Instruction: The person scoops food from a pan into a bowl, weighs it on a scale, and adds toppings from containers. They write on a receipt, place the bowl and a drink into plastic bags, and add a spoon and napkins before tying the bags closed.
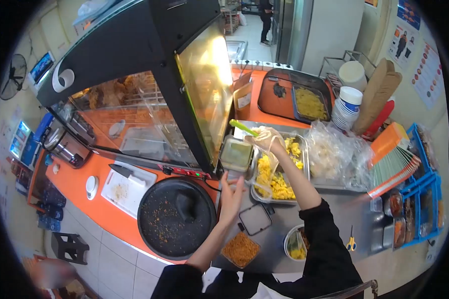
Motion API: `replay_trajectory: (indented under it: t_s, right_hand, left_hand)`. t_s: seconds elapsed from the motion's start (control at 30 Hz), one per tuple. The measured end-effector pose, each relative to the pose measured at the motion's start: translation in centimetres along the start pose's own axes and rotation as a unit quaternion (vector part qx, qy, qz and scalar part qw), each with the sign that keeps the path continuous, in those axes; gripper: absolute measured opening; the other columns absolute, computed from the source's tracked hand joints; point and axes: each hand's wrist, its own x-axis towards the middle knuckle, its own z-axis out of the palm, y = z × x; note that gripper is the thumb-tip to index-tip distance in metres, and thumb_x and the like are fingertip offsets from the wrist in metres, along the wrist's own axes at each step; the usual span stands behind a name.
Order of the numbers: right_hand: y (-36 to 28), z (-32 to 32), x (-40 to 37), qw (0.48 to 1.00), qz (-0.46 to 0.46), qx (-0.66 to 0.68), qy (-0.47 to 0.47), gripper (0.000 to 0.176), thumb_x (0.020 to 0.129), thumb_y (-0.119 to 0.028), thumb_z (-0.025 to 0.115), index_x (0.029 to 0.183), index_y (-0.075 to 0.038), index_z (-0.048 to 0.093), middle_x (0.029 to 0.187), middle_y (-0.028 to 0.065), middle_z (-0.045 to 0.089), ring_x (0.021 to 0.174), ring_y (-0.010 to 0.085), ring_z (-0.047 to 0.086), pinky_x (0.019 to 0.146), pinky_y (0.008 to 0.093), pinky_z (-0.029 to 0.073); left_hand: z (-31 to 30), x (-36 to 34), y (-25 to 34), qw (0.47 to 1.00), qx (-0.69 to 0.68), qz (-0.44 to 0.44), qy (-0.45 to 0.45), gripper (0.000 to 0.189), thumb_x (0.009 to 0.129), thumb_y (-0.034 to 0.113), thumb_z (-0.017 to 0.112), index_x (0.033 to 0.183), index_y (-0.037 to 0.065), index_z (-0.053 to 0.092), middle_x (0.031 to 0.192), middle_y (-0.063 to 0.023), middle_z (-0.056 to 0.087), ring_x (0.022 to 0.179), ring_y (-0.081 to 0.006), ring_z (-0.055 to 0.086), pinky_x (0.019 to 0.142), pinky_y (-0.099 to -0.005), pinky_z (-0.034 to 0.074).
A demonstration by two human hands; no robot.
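Observation:
My right hand (267, 140), in a loose clear plastic glove, is closed around a green-handled utensil (244, 128); its working end is hidden. It is above the far left corner of a metal tray (308, 174) heaped with yellow food pieces (279, 187). Bare and with its fingers apart, my left hand (231, 194) reaches up to the near edge of a clear rectangular container (236, 153) with greenish contents. That container stands between the tray and the glass display warmer (129, 114).
A black round pan (159, 239) with crumbs lies left of my left arm, beside a cutting board (112, 202) and knife (127, 173). Nearer me are a crumb-filled container (241, 250), a tub (297, 244) and scissors (351, 241). Plastic bags (334, 154) lie right of the tray.

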Motion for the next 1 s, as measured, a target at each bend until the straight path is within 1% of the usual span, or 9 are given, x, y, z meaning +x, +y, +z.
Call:
replay_trajectory:
  t_s: [0.07, 0.2, 0.33, 0.6, 0.77, 0.83, 0.9, 0.97, 1.0]
  right_hand:
    - [1.8, 1.3, 2.6, 0.990, 0.038, -0.015, -0.132, 0.049, 0.070, -0.053, 0.062, 0.094, -0.010, 0.067, 0.084, 0.0131, 0.065, 0.074, 0.0281, 0.062, 0.067, 0.0373, 0.048]
    - [-1.0, -1.3, 2.3, 0.979, 0.030, -0.013, -0.202, 0.056, 0.067, -0.056, 0.062, 0.101, -0.011, 0.066, 0.088, 0.0130, 0.066, 0.082, 0.0282, 0.062, 0.073, 0.0375, 0.047]
    - [0.1, -1.0, 2.6, 0.962, 0.029, 0.061, -0.264, 0.064, 0.068, -0.063, 0.062, 0.108, -0.013, 0.062, 0.083, 0.0105, 0.065, 0.079, 0.0236, 0.061, 0.070, 0.0337, 0.047]
    - [2.0, -2.4, 3.5, 0.891, 0.072, 0.380, -0.237, 0.069, 0.066, -0.057, 0.069, 0.117, -0.011, 0.059, 0.095, 0.0048, 0.066, 0.084, 0.0092, 0.058, 0.072, 0.0229, 0.044]
    - [8.3, -2.9, 11.7, 0.985, 0.069, 0.115, -0.105, 0.051, 0.068, -0.053, 0.065, 0.107, -0.020, 0.062, 0.079, 0.0009, 0.065, 0.063, 0.0077, 0.054, 0.058, 0.0251, 0.044]
    - [10.4, -1.4, 13.6, 0.959, 0.102, 0.251, -0.087, 0.050, 0.067, -0.052, 0.066, 0.106, -0.019, 0.065, 0.079, 0.0030, 0.064, 0.056, 0.0120, 0.055, 0.054, 0.0256, 0.044]
    - [15.2, 3.6, 16.8, 0.950, 0.005, 0.290, -0.118, 0.052, 0.066, -0.053, 0.066, 0.106, -0.019, 0.066, 0.078, 0.0042, 0.063, 0.057, 0.0131, 0.055, 0.051, 0.0256, 0.044]
    - [12.6, 0.7, 16.6, 0.961, 0.057, 0.117, -0.245, 0.060, 0.067, -0.056, 0.063, 0.114, -0.018, 0.062, 0.087, 0.0080, 0.065, 0.069, 0.0187, 0.060, 0.061, 0.0295, 0.048]
    - [16.1, 4.7, 18.0, 0.972, -0.004, 0.106, -0.209, 0.066, 0.069, -0.060, 0.059, 0.118, -0.017, 0.058, 0.104, 0.0119, 0.064, 0.090, 0.0251, 0.061, 0.076, 0.0352, 0.048]
  left_hand:
    - [2.5, 4.8, -0.5, 0.983, -0.058, -0.135, 0.107, 0.059, 0.088, 0.023, 0.056, 0.128, 0.005, 0.017, 0.110, -0.0212, 0.043, 0.070, -0.0239, 0.062, 0.057, -0.0290, 0.049]
    - [3.0, 7.5, -2.4, 0.976, -0.087, -0.126, 0.153, 0.046, 0.088, 0.022, 0.052, 0.110, 0.008, 0.015, 0.107, -0.0220, 0.048, 0.067, -0.0297, 0.064, 0.060, -0.0326, 0.055]
    - [1.7, 7.5, -2.1, 0.974, -0.146, -0.148, 0.092, 0.038, 0.084, 0.009, 0.047, 0.109, 0.006, 0.020, 0.106, -0.0206, 0.047, 0.078, -0.0313, 0.064, 0.061, -0.0321, 0.057]
    - [3.6, 5.4, 0.3, 0.988, -0.104, -0.117, 0.021, 0.036, 0.089, 0.022, 0.052, 0.113, 0.014, 0.027, 0.112, -0.0113, 0.044, 0.085, -0.0226, 0.060, 0.069, -0.0329, 0.049]
    - [2.6, 4.4, -2.7, 0.958, 0.033, -0.209, 0.196, 0.054, 0.088, 0.030, 0.055, 0.127, 0.014, 0.022, 0.122, -0.0074, 0.038, 0.097, -0.0176, 0.048, 0.070, -0.0325, 0.044]
    - [2.0, 5.4, -3.8, 0.944, -0.004, -0.269, 0.189, 0.059, 0.088, 0.031, 0.054, 0.131, 0.013, 0.019, 0.123, -0.0079, 0.038, 0.097, -0.0184, 0.049, 0.070, -0.0335, 0.044]
    - [2.4, 7.5, -5.2, 0.950, -0.026, -0.251, 0.185, 0.064, 0.089, 0.029, 0.054, 0.134, 0.013, 0.011, 0.122, -0.0116, 0.040, 0.089, -0.0212, 0.056, 0.067, -0.0337, 0.047]
    - [3.4, 9.5, -5.5, 0.951, -0.065, -0.240, 0.181, 0.065, 0.089, 0.027, 0.053, 0.134, 0.014, 0.008, 0.121, -0.0132, 0.041, 0.083, -0.0228, 0.059, 0.065, -0.0338, 0.048]
    - [3.3, 10.5, -6.4, 0.951, -0.074, -0.245, 0.176, 0.065, 0.089, 0.022, 0.053, 0.133, 0.017, 0.004, 0.116, -0.0128, 0.043, 0.076, -0.0237, 0.061, 0.063, -0.0342, 0.050]
